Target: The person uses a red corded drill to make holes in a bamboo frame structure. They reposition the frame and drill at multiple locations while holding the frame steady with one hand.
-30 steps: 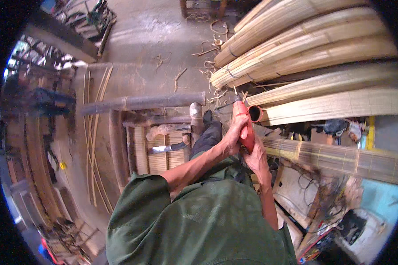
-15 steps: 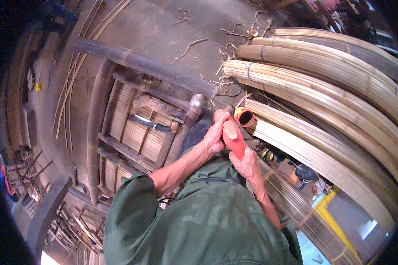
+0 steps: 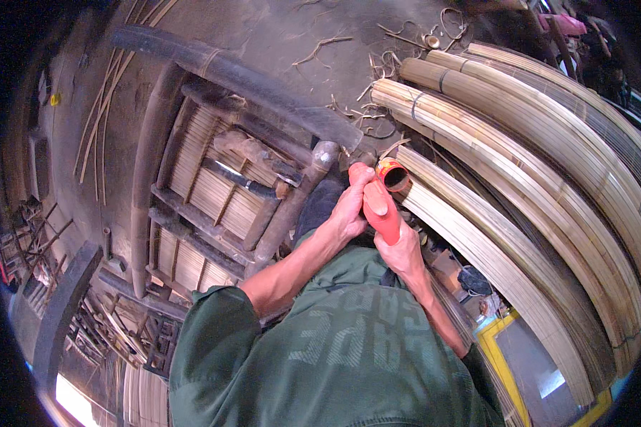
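Orange-red plastic power tool (image 3: 384, 219) sits ahead of green-shirted torso (image 3: 320, 349), nr dark bamboo frame (image 3: 253, 85); L hand (image 3: 352, 204) grips front, R hand (image 3: 402, 250) wraps rear, prob. for steadier control. Both grips full w/ tool.

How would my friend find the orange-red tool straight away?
Find the big bundles of pale strips fanning across the right side. Near their lower left end, the left hand and right hand grip the orange-red tool. Unlike the round open container beside it, it shows no dark hollow mouth.
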`<state>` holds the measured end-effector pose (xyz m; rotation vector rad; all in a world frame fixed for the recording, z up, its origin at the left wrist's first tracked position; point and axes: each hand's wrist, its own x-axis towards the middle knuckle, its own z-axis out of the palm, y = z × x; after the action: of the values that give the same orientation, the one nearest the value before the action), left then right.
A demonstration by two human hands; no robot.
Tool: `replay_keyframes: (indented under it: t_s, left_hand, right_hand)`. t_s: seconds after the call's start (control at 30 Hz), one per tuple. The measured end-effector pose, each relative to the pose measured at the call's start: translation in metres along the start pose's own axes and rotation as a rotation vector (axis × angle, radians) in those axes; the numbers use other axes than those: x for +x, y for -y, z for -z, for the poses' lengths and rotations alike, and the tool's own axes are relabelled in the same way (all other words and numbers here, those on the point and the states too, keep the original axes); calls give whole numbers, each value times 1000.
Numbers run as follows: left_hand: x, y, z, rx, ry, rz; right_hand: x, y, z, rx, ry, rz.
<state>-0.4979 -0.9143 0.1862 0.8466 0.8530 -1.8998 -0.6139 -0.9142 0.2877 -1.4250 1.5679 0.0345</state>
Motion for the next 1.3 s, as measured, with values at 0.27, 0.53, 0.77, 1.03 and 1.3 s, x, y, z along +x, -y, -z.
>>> replay_keyframes:
  t_s: [0.27,0.53,0.77,1.03,1.3]
  left_hand:
    - [-4,-7,-5,211,2,-129]
    - [120,-168,-62,2039,-242,-929]
    - [215,-149,-5,2672,-244,-667]
    - [179,-163,16,2326,-29,-888]
    - [43,-41,10,239,-137,69]
  right_hand:
    - [1,-2,12,-39,-100,14]
    - [12,-39,27,287,-273,-211]
    - [-6,-58,22,388,-357,-286]
    - [-8,-60,5,464,-269,-264]
    - [7,-42,3,212,-214,-105]
